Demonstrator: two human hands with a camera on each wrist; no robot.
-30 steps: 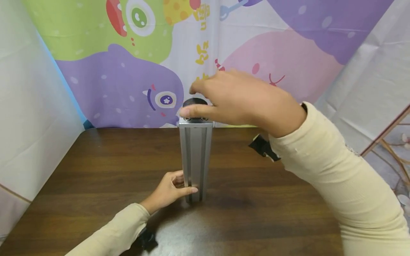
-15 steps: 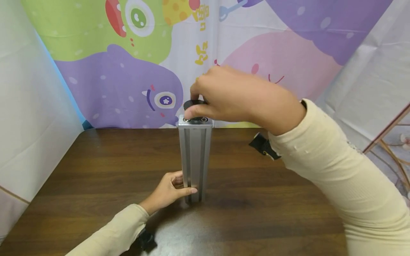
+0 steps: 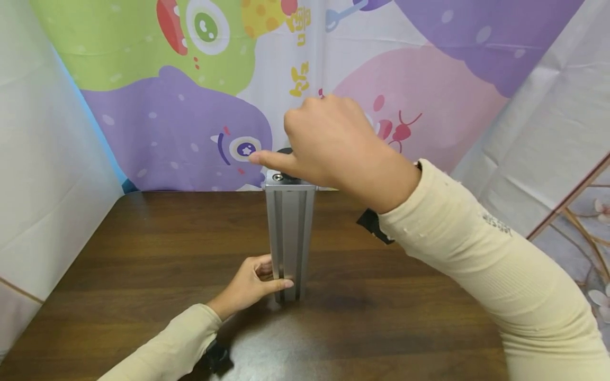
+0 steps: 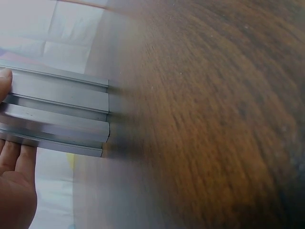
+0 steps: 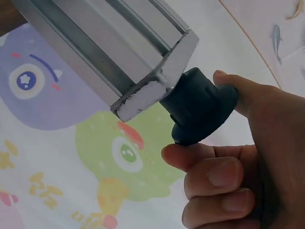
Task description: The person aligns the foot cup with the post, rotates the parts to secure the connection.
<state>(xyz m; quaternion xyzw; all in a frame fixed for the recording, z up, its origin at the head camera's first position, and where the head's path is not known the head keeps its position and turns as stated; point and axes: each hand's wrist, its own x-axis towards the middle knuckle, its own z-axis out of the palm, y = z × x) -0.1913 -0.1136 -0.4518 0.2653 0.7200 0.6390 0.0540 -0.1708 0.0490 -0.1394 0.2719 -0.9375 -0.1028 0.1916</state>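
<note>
A silver slotted aluminium profile (image 3: 292, 238) stands upright on the brown wooden table (image 3: 405, 317). My left hand (image 3: 249, 283) grips it near its foot, thumb across the front face and fingers round behind. In the left wrist view, the profile's lower end (image 4: 62, 88) meets the tabletop. On top is a metal end plate (image 5: 143, 98) bearing a black flanged knob (image 5: 198, 109). My right hand (image 3: 333, 143) pinches the knob's wide rim between thumb and index finger, the other fingers curled below in the right wrist view. In the head view this hand covers much of the knob.
A cartoon-printed cloth (image 3: 190, 121) hangs behind the table's far edge. White cloth walls (image 3: 47, 159) close in the sides. One small screw (image 3: 278, 177) shows on the end plate. Black wrist mounts (image 3: 219, 355) hang below both sleeves.
My right hand has rotated about the knob: its thumb now points left past it and the wrist has swung left and lower. My left hand and the profile have stayed put.
</note>
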